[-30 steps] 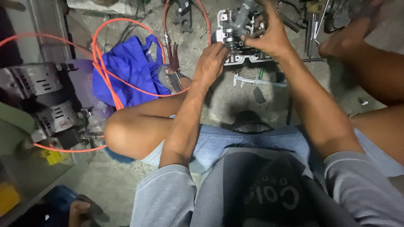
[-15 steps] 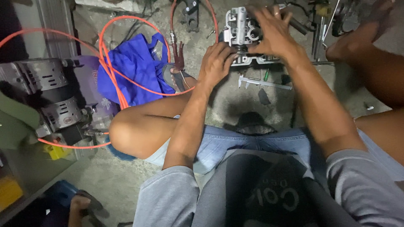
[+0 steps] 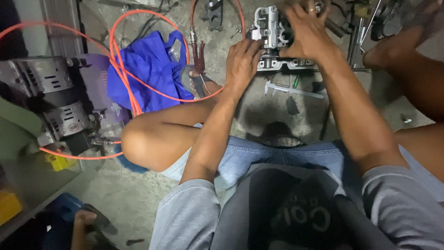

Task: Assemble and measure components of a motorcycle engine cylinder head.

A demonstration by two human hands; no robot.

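1. The person sits on a concrete floor with knees spread; a grey metal engine part lies on the floor ahead of them, between the feet.
2. The left hand grips the near left edge of the engine part, fingers curled against it.
3. The right hand lies over the top of the part, fingers spread and pressing down on it.
4. A steel caliper lies on the floor just below the part.
5. An orange hose loops over a blue cloth to the left.
6. Red-handled pliers lie near the left hand.
7. A grey motor housing stands far left.
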